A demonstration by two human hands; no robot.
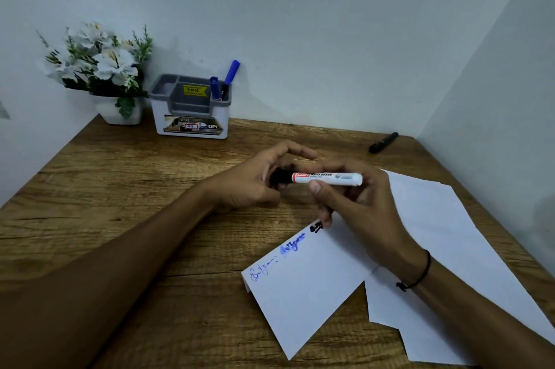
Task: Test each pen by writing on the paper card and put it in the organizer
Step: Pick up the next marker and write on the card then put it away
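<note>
A white whiteboard marker (pixel 329 179) with a black cap end lies level in the air between both hands. My right hand (pixel 360 206) grips its white barrel. My left hand (pixel 261 178) pinches the black cap end. Below them lies a white paper card (pixel 303 281) with blue and black scribbles along its upper edge. The grey and white organizer (pixel 191 107) stands at the back against the wall, with two blue pens (pixel 223 81) upright in its right compartment. A black pen (pixel 383 143) lies on the table at the back right.
A white pot of artificial white flowers (pixel 99 68) stands in the back left corner beside the organizer. A larger white sheet (pixel 450 236) lies under the card at the right. Walls close in the wooden table (pixel 120 188) at the back and the right.
</note>
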